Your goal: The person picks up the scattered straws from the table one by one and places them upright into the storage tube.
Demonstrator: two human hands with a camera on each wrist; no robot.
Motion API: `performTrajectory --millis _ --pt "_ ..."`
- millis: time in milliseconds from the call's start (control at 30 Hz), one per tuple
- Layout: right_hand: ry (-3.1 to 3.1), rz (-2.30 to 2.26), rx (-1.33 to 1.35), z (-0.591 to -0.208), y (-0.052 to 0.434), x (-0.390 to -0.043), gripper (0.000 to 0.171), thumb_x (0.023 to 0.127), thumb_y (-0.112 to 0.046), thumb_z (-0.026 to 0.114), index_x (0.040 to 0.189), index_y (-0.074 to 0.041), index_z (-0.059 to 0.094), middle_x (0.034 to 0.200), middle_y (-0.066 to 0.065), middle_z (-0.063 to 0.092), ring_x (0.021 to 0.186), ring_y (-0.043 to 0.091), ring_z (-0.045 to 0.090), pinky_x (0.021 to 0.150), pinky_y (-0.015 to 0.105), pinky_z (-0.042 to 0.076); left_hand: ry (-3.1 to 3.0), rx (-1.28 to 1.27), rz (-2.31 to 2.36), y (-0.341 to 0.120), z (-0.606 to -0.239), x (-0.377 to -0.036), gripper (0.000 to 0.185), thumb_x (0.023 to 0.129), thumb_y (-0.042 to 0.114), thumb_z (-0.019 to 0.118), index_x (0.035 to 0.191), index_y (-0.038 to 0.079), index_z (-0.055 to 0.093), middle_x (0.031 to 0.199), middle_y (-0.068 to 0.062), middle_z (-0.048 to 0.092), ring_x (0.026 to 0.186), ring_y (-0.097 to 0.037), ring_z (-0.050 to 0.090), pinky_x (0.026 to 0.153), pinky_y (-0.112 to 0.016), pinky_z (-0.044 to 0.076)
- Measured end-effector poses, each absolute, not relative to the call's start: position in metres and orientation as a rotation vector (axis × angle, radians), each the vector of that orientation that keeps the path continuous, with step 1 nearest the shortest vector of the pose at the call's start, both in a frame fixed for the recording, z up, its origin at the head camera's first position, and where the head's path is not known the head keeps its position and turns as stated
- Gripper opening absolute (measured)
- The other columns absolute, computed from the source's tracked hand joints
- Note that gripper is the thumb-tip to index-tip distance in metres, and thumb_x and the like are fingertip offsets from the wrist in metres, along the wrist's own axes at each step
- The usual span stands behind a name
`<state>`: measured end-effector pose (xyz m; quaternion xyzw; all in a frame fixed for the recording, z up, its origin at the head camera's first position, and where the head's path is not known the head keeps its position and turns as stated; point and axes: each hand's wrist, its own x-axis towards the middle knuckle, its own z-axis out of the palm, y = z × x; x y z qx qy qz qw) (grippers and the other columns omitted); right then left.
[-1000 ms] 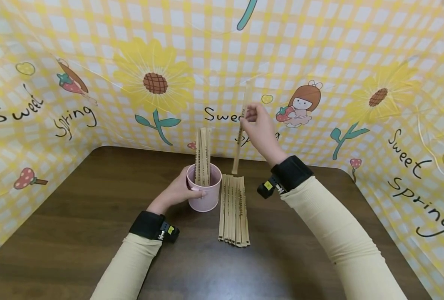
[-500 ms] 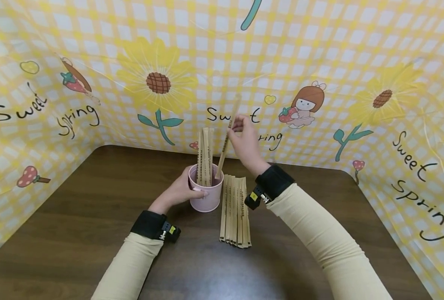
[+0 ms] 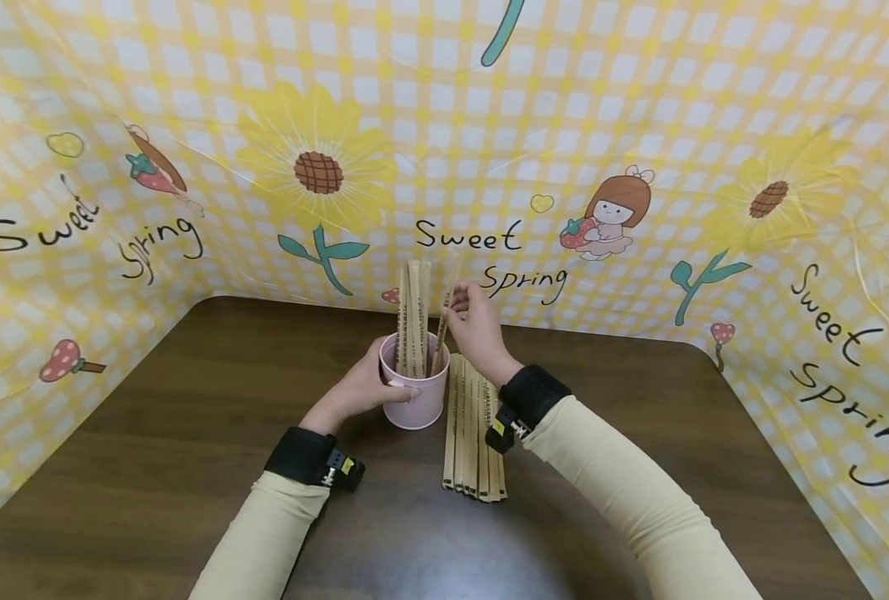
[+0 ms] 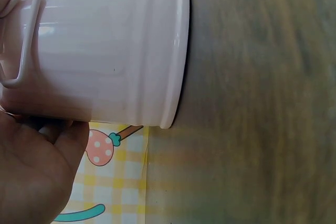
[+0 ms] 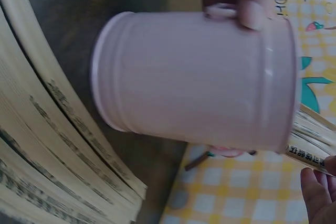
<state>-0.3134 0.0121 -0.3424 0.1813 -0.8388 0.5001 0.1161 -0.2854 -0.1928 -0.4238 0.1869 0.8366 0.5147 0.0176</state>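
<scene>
— What is on the left of the dark wooden table [image 3: 189, 433]?

— A cream sleeve with a black wrist strap, leading to the person's left hand [image 3: 357, 390]. Its fingers are curled round the side of a pink cup [image 3: 417, 398], the thumb across the front just under the rim. The left wrist view shows the cup [image 4: 100, 45] close up, with a thin wire handle near the palm.

— And the cup itself?

— It stands upright on the table near the middle, toward the back edge. Several paper-wrapped chopsticks [image 3: 412, 317] stand in it, leaning a little and rising well above the rim.

— What is the right hand doing?

— The right hand [image 3: 477, 329] is just beside the cup's right rim, thumb and fingertips pinching one wrapped pair [image 3: 444, 312] near its upper part. That pair is tilted, its lower end inside the cup. In the right wrist view a fingertip [image 5: 317, 195] lies against a printed wrapper at the cup's mouth.

— Anything further right?

— A row of wrapped chopsticks [image 3: 474, 442] lies flat on the table, touching side by side, just to the right of the cup and partly under the right wrist. Behind everything hangs a yellow checked backdrop [image 3: 639, 100] with sunflowers and "Sweet Spring" lettering.
</scene>
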Motion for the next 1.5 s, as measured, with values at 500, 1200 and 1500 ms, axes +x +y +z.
performTrajectory --millis 500,1200,1500 --pt "-2.495 1.461 0.530 -0.367 0.000 -0.312 0.033 0.098 0.001 0.061 0.130 0.007 0.053 0.115 0.026 0.063 0.108 0.038 0.063 0.096 0.044 0.052 2.598 0.569 1.597 -0.192 -0.422 -0.287 0.097 0.082 0.012 0.079 0.155 -0.008 0.018 0.151 -0.033 0.040 0.134 -0.043 0.049 0.108 -0.051 0.044" --pt "-2.583 1.345 0.578 -0.360 0.010 -0.313 0.044 0.099 0.000 0.060 0.142 0.007 0.053 0.121 0.024 0.067 0.116 0.037 0.066 0.101 0.045 0.053 2.600 0.565 1.599 -0.190 -0.424 -0.286 0.099 0.081 0.012 0.081 0.154 -0.008 0.018 0.151 -0.033 0.040 0.133 -0.042 0.049 0.107 -0.049 0.044" --pt "-2.519 1.432 0.482 -0.330 0.051 -0.331 0.051 0.100 -0.007 0.061 0.147 0.006 0.046 0.133 0.027 0.057 0.121 0.038 0.058 0.103 0.047 0.051 2.597 0.562 1.615 -0.192 -0.424 -0.286 0.099 0.080 0.011 0.081 0.154 -0.009 0.019 0.150 -0.034 0.040 0.133 -0.043 0.048 0.109 -0.053 0.041"
